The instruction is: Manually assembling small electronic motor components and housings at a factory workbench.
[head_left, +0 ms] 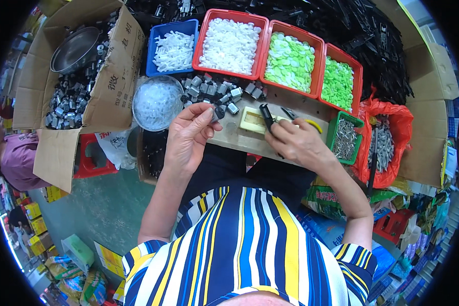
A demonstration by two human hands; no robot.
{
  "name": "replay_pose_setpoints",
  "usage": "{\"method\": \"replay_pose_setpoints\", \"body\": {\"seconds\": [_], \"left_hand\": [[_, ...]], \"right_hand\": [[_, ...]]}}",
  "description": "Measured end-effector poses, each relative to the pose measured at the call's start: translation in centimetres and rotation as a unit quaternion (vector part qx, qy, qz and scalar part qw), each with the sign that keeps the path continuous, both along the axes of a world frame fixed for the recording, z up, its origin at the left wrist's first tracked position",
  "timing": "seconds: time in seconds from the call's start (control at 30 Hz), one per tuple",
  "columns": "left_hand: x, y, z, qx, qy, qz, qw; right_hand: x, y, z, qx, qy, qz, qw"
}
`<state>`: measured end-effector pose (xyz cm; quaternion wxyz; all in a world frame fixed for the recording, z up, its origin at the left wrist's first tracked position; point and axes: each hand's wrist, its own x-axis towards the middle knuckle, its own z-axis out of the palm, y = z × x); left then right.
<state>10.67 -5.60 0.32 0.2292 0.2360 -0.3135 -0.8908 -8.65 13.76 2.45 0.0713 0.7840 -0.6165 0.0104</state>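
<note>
My left hand [187,136] is closed in a pinch on a small motor [218,113], dark at the end that shows, just left of a cream block fixture [250,120]. My right hand [297,142] grips a long black plastic part [266,115], standing tilted over the fixture; whether the two touch I cannot tell. Partly behind my right fingers lies a tool with yellow handles [315,125] and dark pointed tips. Loose silver-and-black motors [209,89] are heaped on the board [232,133] beyond my left hand.
Behind the board stand a blue bin [150,53] of clear pieces and red bins [264,51] of white and green pieces. A bowl [157,102], a motor-filled carton [120,81], a green tray [359,122] of metal pins and a red bag [400,148] flank it. Another person [23,158] is at left.
</note>
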Motion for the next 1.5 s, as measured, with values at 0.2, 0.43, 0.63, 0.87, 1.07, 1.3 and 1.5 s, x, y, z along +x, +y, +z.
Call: {"method": "replay_pose_setpoints", "body": {"seconds": [0.2, 0.43, 0.63, 0.87, 1.07, 1.3, 1.5], "left_hand": [[-0.6, 0.7, -0.4, 0.020, -0.001, -0.021, 1.000], [-0.1, 0.6, -0.9, 0.030, -0.003, -0.015, 0.999], [0.1, 0.6, -1.6, 0.035, -0.007, -0.020, 0.999], [-0.1, 1.1, -1.3, 0.019, -0.034, -0.016, 0.999], [-0.5, 1.6, -1.3, 0.010, -0.038, -0.032, 0.999], [-2.2, 4.4, -1.9, 0.169, 0.066, -0.160, 0.970], [-3.1, 5.6, -1.3, 0.219, 0.072, -0.131, 0.964]], "right_hand": [[0.0, 0.7, -0.5, 0.019, -0.079, -0.057, 0.995], [1.0, 0.4, -2.2, -0.012, -0.139, -0.073, 0.987], [0.8, -0.7, -2.8, -0.029, -0.158, -0.115, 0.980], [1.0, -0.6, -3.1, -0.013, -0.111, -0.089, 0.990], [0.9, -0.4, -3.1, -0.068, -0.139, -0.093, 0.984], [3.2, -2.5, -1.3, -0.170, -0.583, -0.185, 0.772], [3.9, -2.4, -1.2, -0.174, -0.648, -0.191, 0.716]]}}
